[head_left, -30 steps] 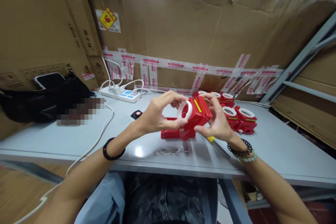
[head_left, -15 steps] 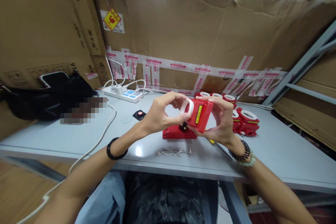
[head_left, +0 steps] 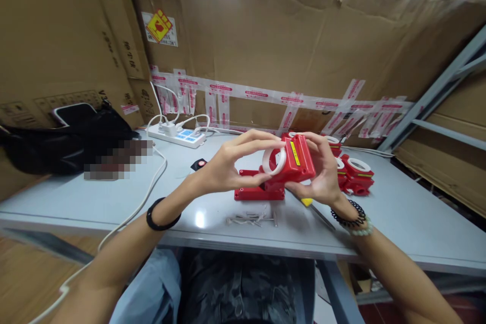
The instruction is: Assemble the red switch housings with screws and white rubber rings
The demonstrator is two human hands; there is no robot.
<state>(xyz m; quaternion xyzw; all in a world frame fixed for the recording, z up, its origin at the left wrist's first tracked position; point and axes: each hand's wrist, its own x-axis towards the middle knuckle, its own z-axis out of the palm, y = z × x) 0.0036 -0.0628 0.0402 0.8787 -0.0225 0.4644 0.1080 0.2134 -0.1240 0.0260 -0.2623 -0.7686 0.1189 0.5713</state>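
Both hands hold a red housing (head_left: 298, 162) with a yellow label, raised over the table. A white ring (head_left: 274, 162) sits at its left end. My left hand (head_left: 235, 162) has its thumb and fingers at the ring side. My right hand (head_left: 322, 169) grips the housing's right side, its fingers partly hidden behind it. Just below and behind lies a red base piece (head_left: 258, 193), flat on the table. Small metal parts and white strings (head_left: 251, 219) lie nearer the front edge. A yellow-handled screwdriver (head_left: 307, 202) rests under my right hand.
More red housings with white rings (head_left: 357, 177) stand to the right. A small black piece with a red centre (head_left: 199, 164), partly covered, lies left of my hands. A power strip (head_left: 176, 135), cables and a black bag (head_left: 72, 139) are at the back left. Cardboard (head_left: 258, 45) walls the rear.
The red housing has tilted and turned, its labelled face shifting right and the ring showing more of its opening. My left fingers have stretched along its top. More of the base piece shows.
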